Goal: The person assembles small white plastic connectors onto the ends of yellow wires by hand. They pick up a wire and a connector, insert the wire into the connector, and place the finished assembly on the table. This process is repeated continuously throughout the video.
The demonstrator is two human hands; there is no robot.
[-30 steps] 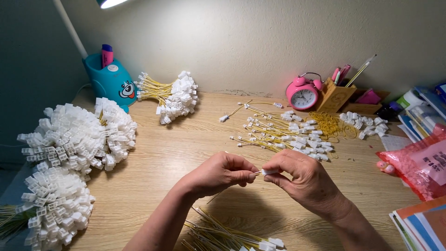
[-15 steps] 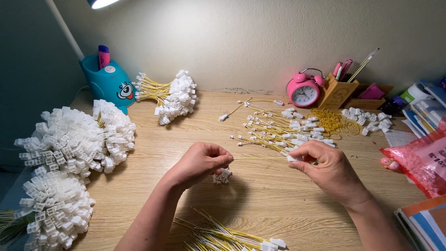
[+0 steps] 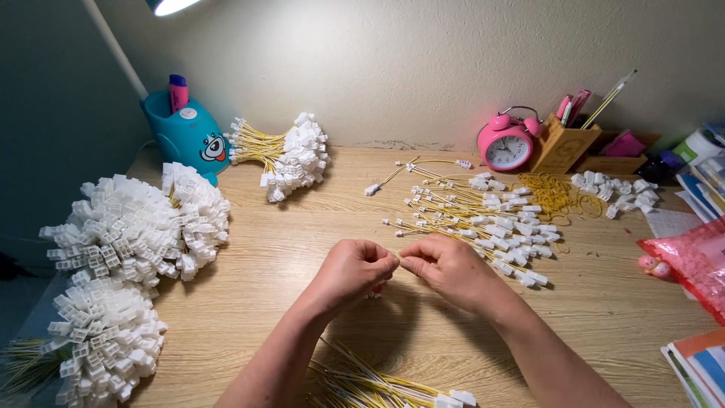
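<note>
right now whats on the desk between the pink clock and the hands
In the head view, a loose pile of yellow wires with white connectors lies between the pink clock and the two hands, left and right.

Matt, grained wooden desk (image 3: pixel 249 302); white plastic connectors (image 3: pixel 128 234) on yellow insulated wires (image 3: pixel 445 215); glossy pink alarm clock (image 3: pixel 506 143); wooden pen holder (image 3: pixel 563 147).

A light wooden desk (image 3: pixel 249 257) stands against a plain, pale wall (image 3: pixel 393 53). A white lamp (image 3: pixel 170 6) shines down from the top. The far left side is dark and in shadow
</note>
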